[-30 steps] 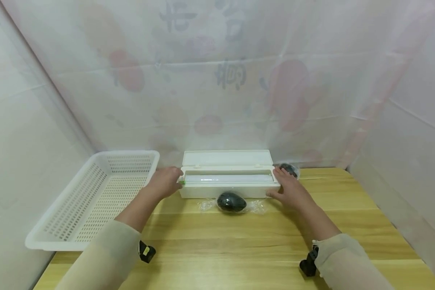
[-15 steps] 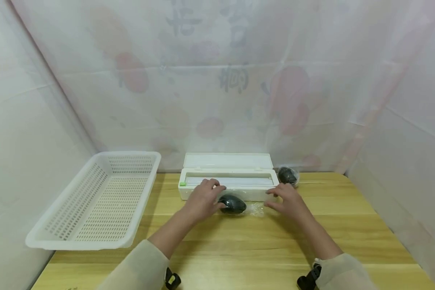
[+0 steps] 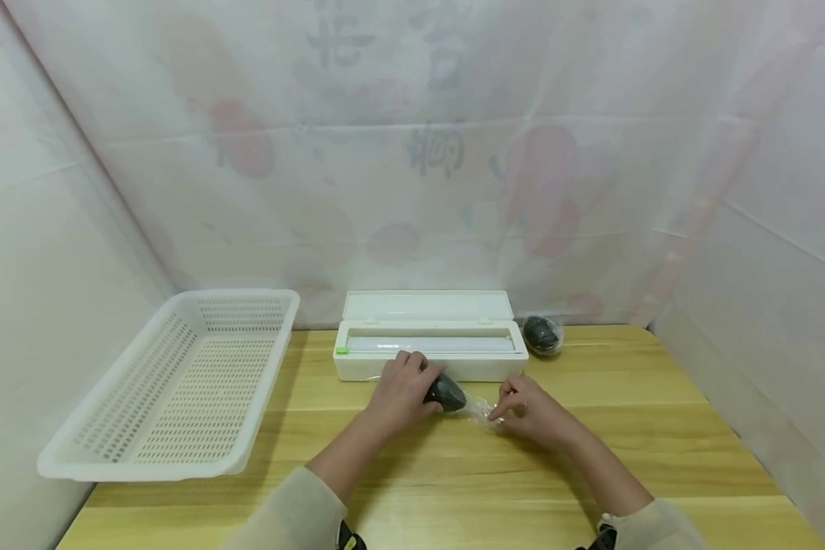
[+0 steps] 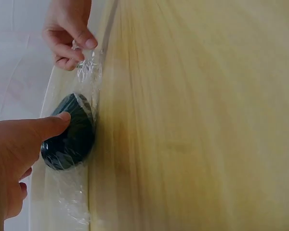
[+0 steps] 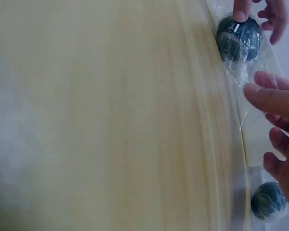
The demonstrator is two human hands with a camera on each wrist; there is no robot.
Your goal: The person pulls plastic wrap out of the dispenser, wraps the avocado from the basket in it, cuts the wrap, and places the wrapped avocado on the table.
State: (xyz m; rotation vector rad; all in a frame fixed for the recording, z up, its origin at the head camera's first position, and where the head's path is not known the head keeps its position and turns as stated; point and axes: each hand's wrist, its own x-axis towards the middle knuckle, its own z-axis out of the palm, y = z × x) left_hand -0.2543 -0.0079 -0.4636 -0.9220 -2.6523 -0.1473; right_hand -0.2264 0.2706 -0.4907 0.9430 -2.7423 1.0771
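Note:
My left hand (image 3: 397, 393) grips a dark green avocado (image 3: 445, 392), its thumb lying along the fruit in the left wrist view. Clear cling film (image 4: 90, 77) covers the avocado and sticks out loosely at both ends. At the right end, my right hand (image 3: 532, 412) pinches the twisted film between thumb and fingers. Just behind the avocado stands a white cling film dispenser (image 3: 429, 370), its lid raised and a film roll (image 3: 426, 344) inside. Part of the avocado is hidden by the left fingers in the head view.
A second wrapped avocado (image 3: 541, 334) lies at the dispenser's right end. To the left sits a white perforated plastic basket (image 3: 261, 409). All stand on a wooden table (image 3: 447, 481), with fabric walls behind and at the sides.
Both hands have left the dispenser's ends. The left moved right and took hold of the avocado; the right came forward and left to the film's end and pinched it. The avocado is slightly tilted.

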